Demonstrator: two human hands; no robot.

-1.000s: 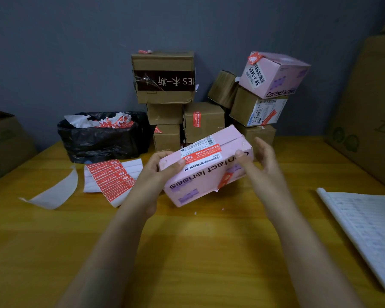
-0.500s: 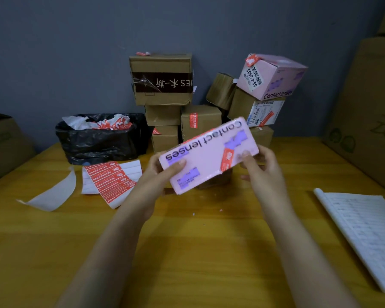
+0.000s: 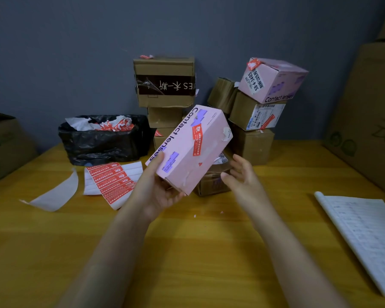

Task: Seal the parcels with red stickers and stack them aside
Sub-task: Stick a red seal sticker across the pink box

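The bin [image 3: 102, 141] sits by the sticker sheet [image 3: 111, 181], likely to catch peeled backing. The left hand [image 3: 158, 194] grips the pink box [image 3: 187, 156] by its lower end, tilted in the air above the table [image 3: 187, 263], its red sticker [image 3: 197, 141] facing up, perhaps for checking. The right hand [image 3: 242, 181] hangs loose, fingers apart, just beside it. Sealed parcels [image 3: 257, 114] pile against the grey wall [image 3: 76, 52]; a notebook [image 3: 365, 236] lies far right.

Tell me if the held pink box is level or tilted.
Tilted: left hand grips pink box at its lower end; far end points up-right.
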